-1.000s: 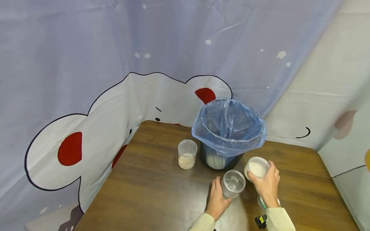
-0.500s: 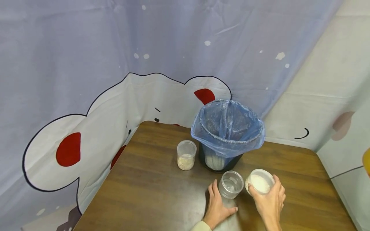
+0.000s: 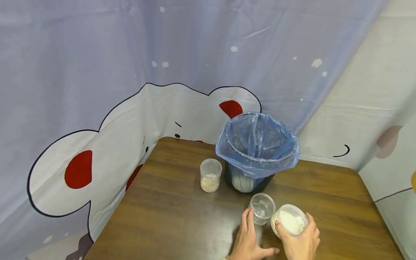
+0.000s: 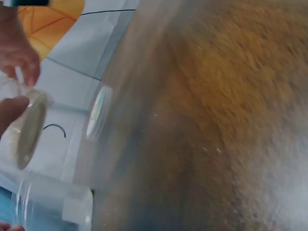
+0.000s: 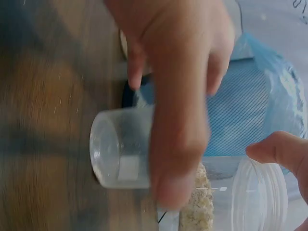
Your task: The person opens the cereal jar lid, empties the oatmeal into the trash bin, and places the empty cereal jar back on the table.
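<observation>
My right hand [image 3: 300,242] grips a clear plastic jar [image 3: 289,222] of pale, rice-like grains, held just right of an empty clear jar [image 3: 262,209]. In the left wrist view the gripped jar [image 4: 31,127] is above the table. My left hand [image 3: 248,238] is beside the empty jar, fingers extended and thumb spread away. Its fingertips are at that jar's left side; whether they touch it I cannot tell. The right wrist view shows grains in the held jar [image 5: 197,207] and the empty jar [image 5: 120,144] beyond.
Behind the jars stands a mesh bin lined with a blue plastic bag [image 3: 256,168]. Another clear jar, partly filled with grains [image 3: 209,182], stands left of the bin. A round lid [image 4: 98,113] lies on the wooden table [image 3: 169,216]. Printed curtains hang behind the table.
My right hand has brought the filled jar nearer to me, low beside the empty jar. My left hand has drawn nearer too, its thumb moving away from the empty jar.
</observation>
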`<action>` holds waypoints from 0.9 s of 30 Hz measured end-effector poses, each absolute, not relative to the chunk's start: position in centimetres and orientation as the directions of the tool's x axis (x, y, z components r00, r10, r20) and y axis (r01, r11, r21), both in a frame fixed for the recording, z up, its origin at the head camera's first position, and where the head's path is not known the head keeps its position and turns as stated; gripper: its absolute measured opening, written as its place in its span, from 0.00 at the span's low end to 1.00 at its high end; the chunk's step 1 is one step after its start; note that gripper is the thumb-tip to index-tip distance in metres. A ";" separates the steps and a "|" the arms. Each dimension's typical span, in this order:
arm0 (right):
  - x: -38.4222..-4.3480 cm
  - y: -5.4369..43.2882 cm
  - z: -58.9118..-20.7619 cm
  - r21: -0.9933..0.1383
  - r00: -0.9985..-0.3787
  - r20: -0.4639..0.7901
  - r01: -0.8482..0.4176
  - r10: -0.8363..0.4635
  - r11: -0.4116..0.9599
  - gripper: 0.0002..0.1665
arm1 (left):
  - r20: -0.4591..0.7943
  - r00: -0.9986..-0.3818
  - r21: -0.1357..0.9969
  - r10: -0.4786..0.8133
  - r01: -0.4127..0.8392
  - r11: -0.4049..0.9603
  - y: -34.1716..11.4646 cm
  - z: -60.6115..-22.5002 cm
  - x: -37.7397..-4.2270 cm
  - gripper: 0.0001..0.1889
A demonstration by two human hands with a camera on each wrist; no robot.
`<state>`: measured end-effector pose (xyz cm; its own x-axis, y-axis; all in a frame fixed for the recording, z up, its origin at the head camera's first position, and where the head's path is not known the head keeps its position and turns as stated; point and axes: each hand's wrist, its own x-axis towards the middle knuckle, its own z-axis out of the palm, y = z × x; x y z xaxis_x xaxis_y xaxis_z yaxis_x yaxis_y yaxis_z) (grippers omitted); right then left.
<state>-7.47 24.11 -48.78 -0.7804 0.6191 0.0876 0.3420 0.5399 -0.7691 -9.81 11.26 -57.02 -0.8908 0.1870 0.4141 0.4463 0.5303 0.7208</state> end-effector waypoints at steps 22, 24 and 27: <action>-5.5 20.6 -48.5 -0.754 -0.914 -0.082 0.318 0.397 0.575 0.57 | 0.758 -0.562 0.302 0.332 0.753 0.584 9.0 -55.1 -11.3 0.53; -5.5 20.6 -48.4 -0.746 -0.924 -0.087 0.307 0.371 0.590 0.56 | 0.757 -0.562 0.299 0.334 0.752 0.587 8.7 -55.0 -11.3 0.52; -5.5 20.7 -48.3 -0.737 -0.941 -0.091 0.283 0.325 0.614 0.56 | 0.748 -0.573 0.323 0.334 0.755 0.571 8.2 -54.7 -11.3 0.50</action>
<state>-5.49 20.71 -48.28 -0.9414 0.3248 -0.0907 0.2829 0.6142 -0.7367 -11.28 8.19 -54.75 -0.5733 0.3342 0.7481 0.7547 0.5708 0.3234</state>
